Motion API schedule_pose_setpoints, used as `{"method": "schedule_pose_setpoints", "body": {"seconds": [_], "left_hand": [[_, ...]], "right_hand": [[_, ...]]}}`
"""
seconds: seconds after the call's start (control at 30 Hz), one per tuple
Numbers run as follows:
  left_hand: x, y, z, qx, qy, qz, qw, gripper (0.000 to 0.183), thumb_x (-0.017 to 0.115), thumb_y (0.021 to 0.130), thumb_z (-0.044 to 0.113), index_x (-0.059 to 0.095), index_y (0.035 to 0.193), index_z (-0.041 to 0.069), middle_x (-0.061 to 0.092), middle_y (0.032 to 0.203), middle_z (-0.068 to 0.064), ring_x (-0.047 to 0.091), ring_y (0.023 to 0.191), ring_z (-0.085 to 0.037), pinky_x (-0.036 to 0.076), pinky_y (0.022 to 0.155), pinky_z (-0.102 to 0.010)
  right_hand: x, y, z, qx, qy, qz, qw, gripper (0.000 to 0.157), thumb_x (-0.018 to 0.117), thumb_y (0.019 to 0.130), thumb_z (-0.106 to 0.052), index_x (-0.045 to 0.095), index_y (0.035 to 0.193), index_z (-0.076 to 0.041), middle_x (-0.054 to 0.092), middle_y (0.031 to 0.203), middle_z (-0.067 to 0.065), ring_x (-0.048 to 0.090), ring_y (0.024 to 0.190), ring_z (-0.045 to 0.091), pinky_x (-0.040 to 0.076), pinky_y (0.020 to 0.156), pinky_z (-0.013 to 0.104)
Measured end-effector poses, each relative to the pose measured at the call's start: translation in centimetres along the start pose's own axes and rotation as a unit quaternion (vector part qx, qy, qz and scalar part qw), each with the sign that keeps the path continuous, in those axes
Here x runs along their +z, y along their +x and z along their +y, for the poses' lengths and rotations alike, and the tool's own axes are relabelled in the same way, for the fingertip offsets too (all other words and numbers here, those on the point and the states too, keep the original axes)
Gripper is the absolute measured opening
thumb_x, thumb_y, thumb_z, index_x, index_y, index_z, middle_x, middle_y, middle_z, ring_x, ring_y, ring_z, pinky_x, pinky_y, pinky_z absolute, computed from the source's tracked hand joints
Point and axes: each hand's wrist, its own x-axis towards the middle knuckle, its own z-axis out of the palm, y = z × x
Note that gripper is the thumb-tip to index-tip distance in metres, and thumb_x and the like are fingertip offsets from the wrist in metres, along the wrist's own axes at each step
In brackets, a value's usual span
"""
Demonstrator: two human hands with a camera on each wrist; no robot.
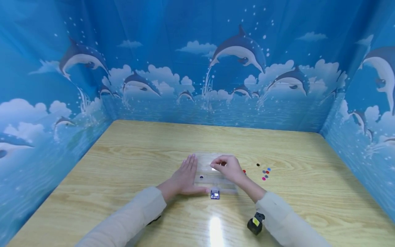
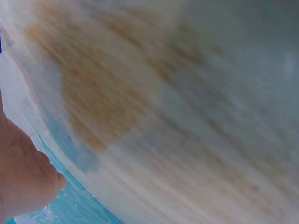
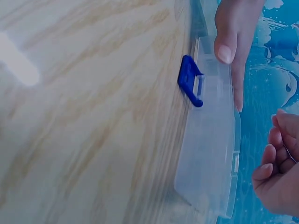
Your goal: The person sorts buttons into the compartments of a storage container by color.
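Note:
A clear plastic box (image 1: 200,168) with a blue latch (image 3: 189,80) on its front side lies on the table. Against its left side rests my left hand (image 1: 186,176), fingers straight and thumb along the front edge close to the latch. Over the box's right half is my right hand (image 1: 229,168), its fingers curled and the thumb brought to the fingertips. In the right wrist view, nothing shows between the fingertips of this right hand (image 3: 280,163). A small dark disc (image 1: 201,177) shows within the box's outline.
Right of the box lie several small flat discs, among them a black disc (image 1: 258,165), a blue disc (image 1: 269,169) and a pink disc (image 1: 263,178). A red disc (image 1: 244,171) sits close by my right wrist. Dolphin-print curtains (image 1: 197,68) border the wooden table (image 1: 148,147).

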Motion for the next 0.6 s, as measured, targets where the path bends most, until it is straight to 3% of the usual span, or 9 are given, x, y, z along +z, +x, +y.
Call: {"method": "schedule_pose_setpoints", "body": {"seconds": [0.6], "left_hand": [[0.0,0.0,0.0,-0.002,0.009,-0.002,1.0000,0.117,0.048,0.076,0.076,0.003,0.147,-0.005,-0.005,0.154,-0.021,-0.001,0.144,-0.034,0.009,0.119,-0.041]], "right_hand": [[-1.4,-0.9,1.5,0.017,-0.002,0.010,1.000,0.010,0.065,0.085,-0.010,0.071,0.090,-0.003,0.068,0.084,0.008,0.053,0.072,0.011,0.045,0.059,0.018]]}}
